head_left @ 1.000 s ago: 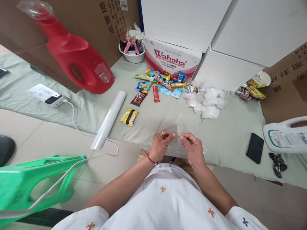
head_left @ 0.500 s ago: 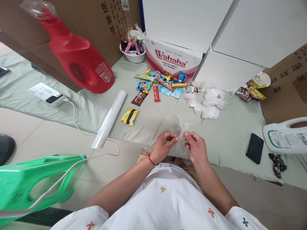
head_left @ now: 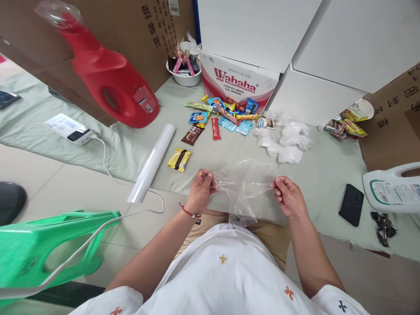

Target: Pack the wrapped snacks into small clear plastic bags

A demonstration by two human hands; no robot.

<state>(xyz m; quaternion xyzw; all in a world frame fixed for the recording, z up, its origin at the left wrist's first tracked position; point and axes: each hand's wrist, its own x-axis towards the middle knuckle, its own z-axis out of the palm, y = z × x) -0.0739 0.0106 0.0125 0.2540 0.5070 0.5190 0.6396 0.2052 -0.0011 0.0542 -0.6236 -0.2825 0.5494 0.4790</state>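
While both forearms reach forward from the body and spread apart, the left hand point(head_left: 200, 192) and the right hand point(head_left: 289, 197) face each other over the near edge of the bench point(head_left: 323, 183), wrists low. The fingers of each are pinched, thumb against forefinger, on opposite sides of one clear plastic bag point(head_left: 242, 186); its lower part hangs over that near edge. Half a second ago the hands were almost together with the bag bunched around them; now they are well apart and it is stretched between them.

Toward the far edge, before one Wahaha carton point(head_left: 238, 83), lies a heap of snack packets too overlapped to count. Nearer lie one brown cocoa packet point(head_left: 192, 134), one red stick packet point(head_left: 215, 129) and one yellow packet point(head_left: 179, 159). One white roll point(head_left: 152, 162) overhangs the near edge on the left; one black phone point(head_left: 351, 204) and one bunch of keys point(head_left: 383, 229) lie by the near right corner.
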